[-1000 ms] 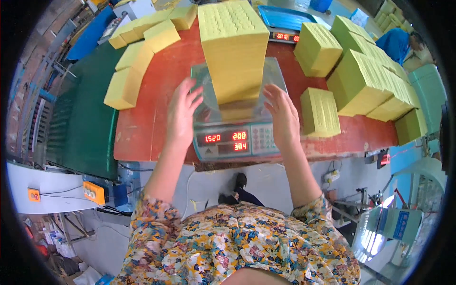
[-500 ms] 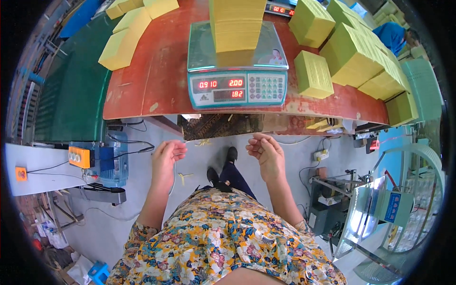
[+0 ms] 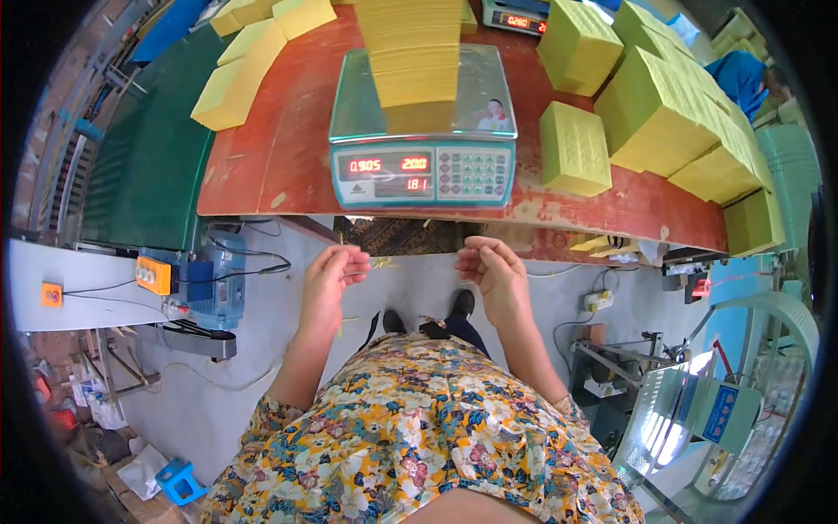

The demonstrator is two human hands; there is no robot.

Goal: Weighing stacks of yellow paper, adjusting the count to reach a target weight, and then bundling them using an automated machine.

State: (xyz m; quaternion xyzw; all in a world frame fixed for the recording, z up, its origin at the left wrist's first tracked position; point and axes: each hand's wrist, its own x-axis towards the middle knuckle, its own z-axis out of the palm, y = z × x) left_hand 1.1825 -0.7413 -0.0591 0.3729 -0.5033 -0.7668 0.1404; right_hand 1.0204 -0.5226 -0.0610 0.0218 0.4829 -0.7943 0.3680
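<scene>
My left hand (image 3: 330,278) and my right hand (image 3: 496,278) hover in front of the table's near edge. Their fingers are loosely bent, and I see nothing held in either. Ahead of them, a teal and grey digital scale (image 3: 471,175) with a lit red display sits on the red table (image 3: 253,166). A tall stack of yellow paper (image 3: 412,61) stands on the scale's plate, its top cut off by the view. Neither hand touches the stack or the scale.
Yellow paper blocks (image 3: 573,148) crowd the table's right side, with others (image 3: 236,83) at far left. Behind stands a second scale (image 3: 515,19). A green surface (image 3: 144,157) adjoins on the left. Metal-framed machinery (image 3: 676,410) stands at right, and a blue stool (image 3: 181,482) lower left.
Both hands stay apart, the left a little further right in view. My feet have shifted, and the view has moved slightly. The scale's red readout differs.
</scene>
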